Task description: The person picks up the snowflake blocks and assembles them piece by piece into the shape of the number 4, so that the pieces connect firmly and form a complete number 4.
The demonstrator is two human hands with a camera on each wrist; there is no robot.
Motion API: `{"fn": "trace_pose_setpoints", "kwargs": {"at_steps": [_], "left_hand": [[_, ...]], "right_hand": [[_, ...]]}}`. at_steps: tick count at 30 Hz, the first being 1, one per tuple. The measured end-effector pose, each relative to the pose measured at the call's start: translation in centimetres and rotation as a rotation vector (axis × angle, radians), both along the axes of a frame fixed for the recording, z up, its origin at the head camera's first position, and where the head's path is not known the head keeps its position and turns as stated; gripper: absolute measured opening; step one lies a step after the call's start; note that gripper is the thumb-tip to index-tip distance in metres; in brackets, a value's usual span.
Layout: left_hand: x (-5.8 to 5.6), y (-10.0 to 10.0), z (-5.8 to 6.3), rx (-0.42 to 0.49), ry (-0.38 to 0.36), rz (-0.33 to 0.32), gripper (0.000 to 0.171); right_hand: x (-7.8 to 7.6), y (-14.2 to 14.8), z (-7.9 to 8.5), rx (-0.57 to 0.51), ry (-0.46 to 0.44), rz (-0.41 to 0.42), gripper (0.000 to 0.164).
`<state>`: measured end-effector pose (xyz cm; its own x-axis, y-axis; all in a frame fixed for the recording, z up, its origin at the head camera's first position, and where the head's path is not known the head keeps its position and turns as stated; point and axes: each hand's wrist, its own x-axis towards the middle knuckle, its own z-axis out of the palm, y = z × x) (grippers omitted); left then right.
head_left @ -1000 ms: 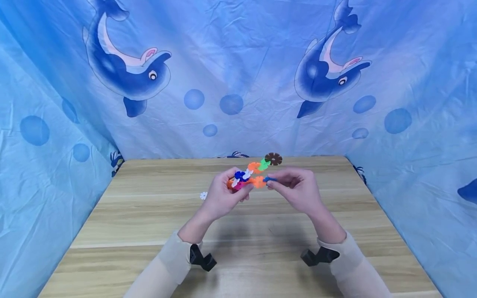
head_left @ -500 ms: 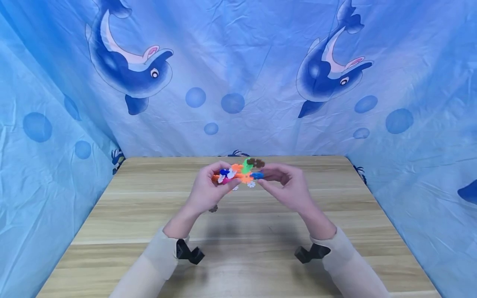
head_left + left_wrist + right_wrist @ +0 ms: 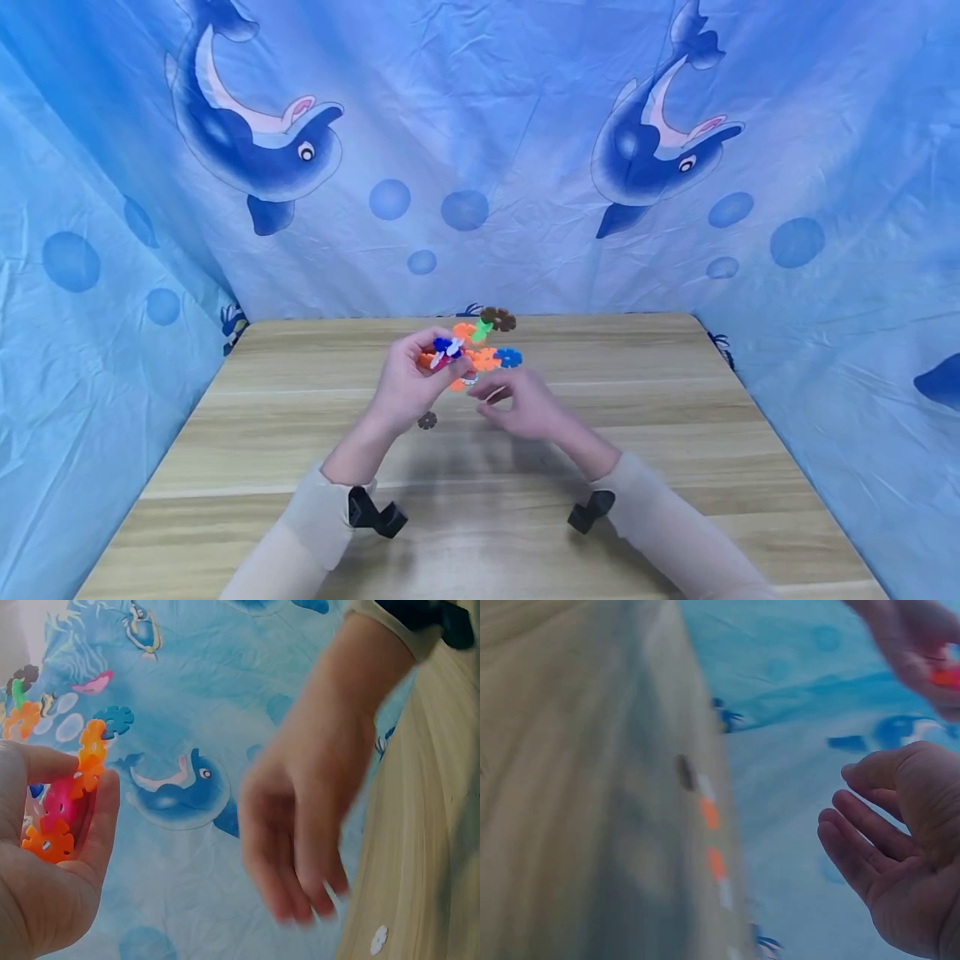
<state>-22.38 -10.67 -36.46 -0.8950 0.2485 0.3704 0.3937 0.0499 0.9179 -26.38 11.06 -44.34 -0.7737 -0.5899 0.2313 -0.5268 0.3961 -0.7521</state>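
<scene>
My left hand (image 3: 403, 385) holds a linked cluster of plastic snowflake discs above the table. One branch ends in a green disc (image 3: 482, 331) and a brown disc (image 3: 498, 318); another runs through orange discs (image 3: 486, 359) to a blue disc (image 3: 510, 357). In the left wrist view, a pink disc (image 3: 58, 804) and an orange disc (image 3: 48, 844) lie within the grip. Fingers partly hide the cluster. My right hand (image 3: 525, 407), just below and right of the blue disc, holds nothing; its fingers are loosely bent, apart from the cluster.
Loose discs lie on the wooden table (image 3: 645, 467): a brown disc (image 3: 427, 420) by the left wrist, and orange discs (image 3: 717, 864) with white ones in the blurred right wrist view. A blue dolphin-print curtain (image 3: 525, 250) encloses the back and sides.
My right hand has let go of the blue disc, which stays joined to the cluster, and has moved down and left. My left hand has shifted left with the cluster.
</scene>
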Motion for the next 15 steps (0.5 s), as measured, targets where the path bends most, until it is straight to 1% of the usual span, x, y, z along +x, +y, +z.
{"fn": "trace_pose_setpoints", "kwargs": {"at_steps": [2,4,7,10,13,15], "left_hand": [[0.1,0.3,0.0,0.031,-0.014,-0.019,0.016],[0.1,0.5,0.0,0.045,-0.009,-0.035,0.016],[0.1,0.8,0.2,0.071,-0.012,-0.069,0.017],[0.2,1.0,0.2,0.075,-0.01,-0.088,0.017],[0.2,1.0,0.1,0.08,-0.012,-0.097,0.016],[0.2,1.0,-0.1,0.082,-0.009,-0.101,0.016]], "right_hand": [[-0.4,-1.2,-1.0,0.035,-0.001,0.041,0.024],[-0.6,-2.3,-1.9,0.067,0.007,0.072,0.025],[-0.8,-3.6,-2.8,0.132,0.036,0.095,0.025],[-1.0,-4.6,-3.5,0.167,0.08,0.137,0.024],[-1.1,-5.6,-4.1,0.2,0.156,0.183,0.024],[-1.1,-6.2,-4.4,0.226,0.191,0.183,0.025]]}}
